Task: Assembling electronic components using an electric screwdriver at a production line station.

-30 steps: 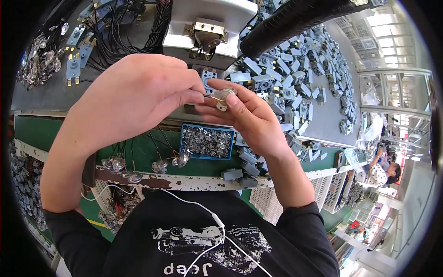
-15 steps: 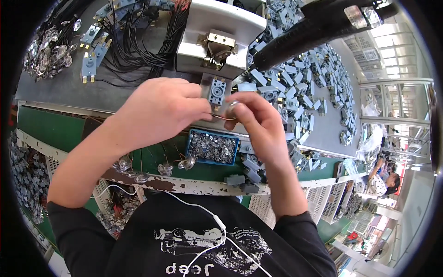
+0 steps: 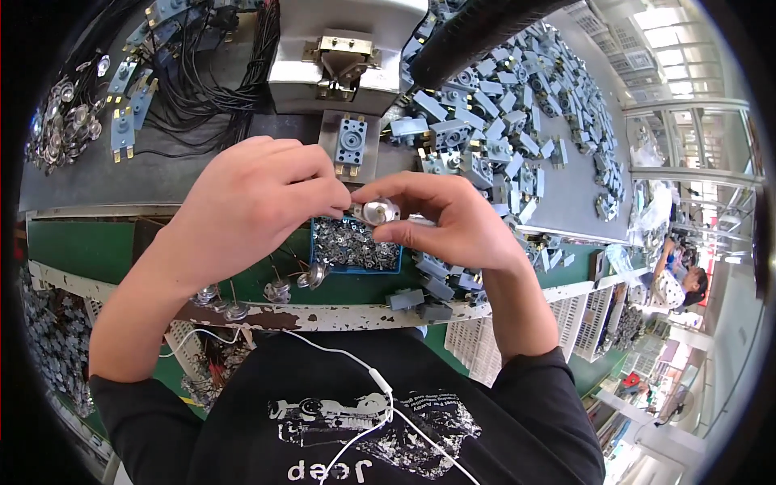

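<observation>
Between the thumb and fingers of my right hand (image 3: pixel 457 218) is a round, shiny metal cap (image 3: pixel 380 212) with a flange, its face turned upward. My left hand (image 3: pixel 263 194) is closed in a pinch at the cap's left side, on the thin wire that runs to it; the fingers mostly hide this wire. Just beyond my fingertips, a grey switch block (image 3: pixel 351 141) with brass terminals lies on a metal plate (image 3: pixel 327 133). Under my hands sits a blue tray (image 3: pixel 364 271) of small metal pieces.
A metal press-like fixture (image 3: pixel 339 65) stands behind the plate. Many grey switch blocks (image 3: pixel 517 121) are heaped at the right, beneath a black tube (image 3: pixel 477 36). Black leads (image 3: pixel 214 89) and metal caps (image 3: pixel 69 121) lie at the left. More caps (image 3: pixel 277 291) hang by the front edge.
My right hand has turned the metal cap so its face shows. Both hands have come closer together, and the whole view has shifted a little.
</observation>
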